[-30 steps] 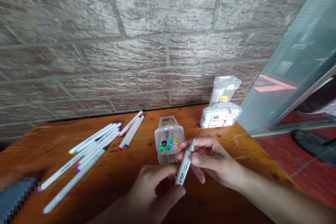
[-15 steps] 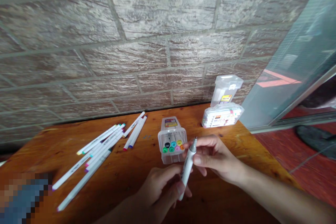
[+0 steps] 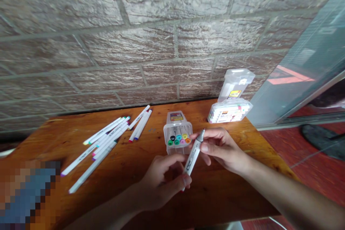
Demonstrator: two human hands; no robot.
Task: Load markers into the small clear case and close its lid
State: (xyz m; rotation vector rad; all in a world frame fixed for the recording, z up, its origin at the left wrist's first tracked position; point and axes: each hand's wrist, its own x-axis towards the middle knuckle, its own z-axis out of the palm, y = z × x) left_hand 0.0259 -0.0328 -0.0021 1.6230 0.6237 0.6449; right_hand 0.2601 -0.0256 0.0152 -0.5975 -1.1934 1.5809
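Note:
A white marker with its grey nib end bare slants up to the right between my two hands. My left hand pinches its lower end between thumb and fingers; a bit of red shows at the bottom tip. Near the nib, the thumb and fingers of my right hand close on the upper barrel. Whether a cap sits behind those fingers cannot be seen. Just beyond the hands, a clear plastic case lies with its mouth toward me, holding several markers with coloured, numbered ends, among them a black one.
Several loose white markers lie crosswise on the wooden table to the left, with a few more closer to the stone wall. At the back right, a filled marker case stands before a clear upright container.
The marker has turned in my hands, so its printed side now faces me, and it leans further right. The view has shifted slightly, with the table's front edge now showing.

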